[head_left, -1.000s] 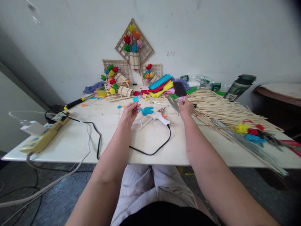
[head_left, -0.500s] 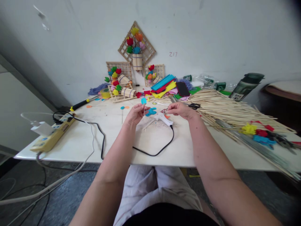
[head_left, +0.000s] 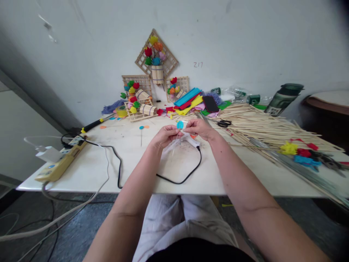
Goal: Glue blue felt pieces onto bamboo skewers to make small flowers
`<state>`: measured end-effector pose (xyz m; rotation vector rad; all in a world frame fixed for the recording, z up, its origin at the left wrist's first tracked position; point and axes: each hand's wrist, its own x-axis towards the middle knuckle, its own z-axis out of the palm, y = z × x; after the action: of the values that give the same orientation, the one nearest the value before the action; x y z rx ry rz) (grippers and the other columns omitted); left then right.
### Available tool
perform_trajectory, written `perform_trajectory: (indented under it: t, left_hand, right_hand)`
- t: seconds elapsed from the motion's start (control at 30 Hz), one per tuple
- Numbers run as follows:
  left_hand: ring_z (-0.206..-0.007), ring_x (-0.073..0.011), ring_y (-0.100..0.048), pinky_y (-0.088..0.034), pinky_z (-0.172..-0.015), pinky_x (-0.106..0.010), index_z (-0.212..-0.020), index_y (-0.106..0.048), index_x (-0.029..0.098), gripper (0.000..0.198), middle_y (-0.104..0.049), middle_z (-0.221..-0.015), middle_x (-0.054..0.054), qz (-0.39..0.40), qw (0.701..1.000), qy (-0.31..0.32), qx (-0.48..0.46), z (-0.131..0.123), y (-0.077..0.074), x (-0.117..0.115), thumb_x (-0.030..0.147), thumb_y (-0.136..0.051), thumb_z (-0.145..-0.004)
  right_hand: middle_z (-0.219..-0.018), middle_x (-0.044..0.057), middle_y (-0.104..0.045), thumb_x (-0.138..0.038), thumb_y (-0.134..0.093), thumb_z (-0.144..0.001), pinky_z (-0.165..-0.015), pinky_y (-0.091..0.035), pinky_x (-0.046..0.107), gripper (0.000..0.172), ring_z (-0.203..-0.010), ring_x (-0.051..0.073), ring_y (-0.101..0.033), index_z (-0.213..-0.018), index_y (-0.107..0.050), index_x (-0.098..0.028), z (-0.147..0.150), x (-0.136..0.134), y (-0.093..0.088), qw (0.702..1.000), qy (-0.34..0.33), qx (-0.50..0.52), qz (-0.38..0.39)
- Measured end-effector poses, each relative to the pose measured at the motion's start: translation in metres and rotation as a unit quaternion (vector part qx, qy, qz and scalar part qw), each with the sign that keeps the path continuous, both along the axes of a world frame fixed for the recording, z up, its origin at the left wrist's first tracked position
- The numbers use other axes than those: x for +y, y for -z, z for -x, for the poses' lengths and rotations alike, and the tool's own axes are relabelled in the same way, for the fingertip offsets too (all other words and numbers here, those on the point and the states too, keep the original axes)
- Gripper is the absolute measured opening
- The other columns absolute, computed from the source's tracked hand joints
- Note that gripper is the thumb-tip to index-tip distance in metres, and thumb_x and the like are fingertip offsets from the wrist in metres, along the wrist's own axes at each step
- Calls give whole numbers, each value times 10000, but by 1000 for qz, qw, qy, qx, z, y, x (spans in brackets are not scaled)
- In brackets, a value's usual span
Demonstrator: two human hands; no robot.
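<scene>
While both hands' grip pinches a blue-tipped stick [head_left: 178, 128], the white table [head_left: 136, 160] sits cluttered.

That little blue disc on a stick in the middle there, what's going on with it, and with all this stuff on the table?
A person seated at a white table holds a thin stick topped by a blue disc in the left hand. The right hand meets it at the disc, fingers pinched close. Under the hands lies a glue gun, mostly hidden, with its black cord. To the right are a pile of sticks and scissors; finished flower baskets stand by the wall.
</scene>
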<state>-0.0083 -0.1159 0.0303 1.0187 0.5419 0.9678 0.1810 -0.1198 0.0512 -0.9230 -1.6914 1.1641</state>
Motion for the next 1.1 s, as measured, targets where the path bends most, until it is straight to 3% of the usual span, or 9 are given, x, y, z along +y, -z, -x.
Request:
perform_trajectory:
  t: [0.13, 0.27, 0.43, 0.57, 0.77, 1.1]
  left_hand:
    - [-584, -114, -635, -520, -660, -239, -671, -630, 97, 106, -661, -620, -50, 11, 1000, 3, 3, -1, 1, -1, 80, -728, -636]
    - [-593, -101, -629, -514, -672, -227, -658, -627, 99, 96, -658, -631, -43, -7, 1000, -16, -16, -3, 0, -2, 94, -722, -653]
    - [-617, -111, -642, -511, -676, -222, -654, -605, 103, 106, -653, -620, -42, -2, 997, -54, -53, -3, 2, 0, 86, -709, -666]
    - [-615, -108, -641, -512, -690, -225, -669, -595, 104, 110, -652, -625, -41, 10, 997, -62, -49, -2, 4, 1, 83, -702, -676]
    - [-615, -106, -637, -507, -689, -222, -653, -600, 102, 110, -657, -631, -50, -1, 998, -39, -42, -4, 5, -1, 95, -709, -667]
    - [-618, -113, -630, -498, -666, -222, -647, -609, 102, 135, -655, -627, -51, -13, 999, -8, -43, -6, 6, -3, 121, -741, -626]
  right_hand:
    - [-577, -46, -514, -321, -768, -529, -464, -285, 217, 291, -487, 60, -402, -671, -583, -147, 6, -2, -1, 1000, -13, 11, 23]
    - [-618, -51, -543, -327, -772, -520, -454, -291, 205, 394, -490, 65, -435, -830, -580, -178, 15, -3, 1, 990, 1, 114, 82]
    - [-690, -11, -590, -421, -718, -606, -457, -308, 206, 324, -538, 78, -484, -781, -592, -179, 20, 3, 11, 972, 28, 216, 87]
    - [-744, 3, -619, -395, -743, -572, -465, -320, 203, 318, -572, 78, -494, -766, -621, -174, 23, 5, 13, 968, 56, 234, 79]
    - [-653, -13, -627, -327, -791, -501, -464, -311, 205, 336, -524, 67, -488, -752, -639, -164, 27, 5, 12, 959, 74, 257, 89]
    - [-557, -39, -594, -281, -785, -517, -444, -294, 205, 282, -460, 58, -464, -705, -611, -163, 27, 9, 17, 956, 86, 272, 66]
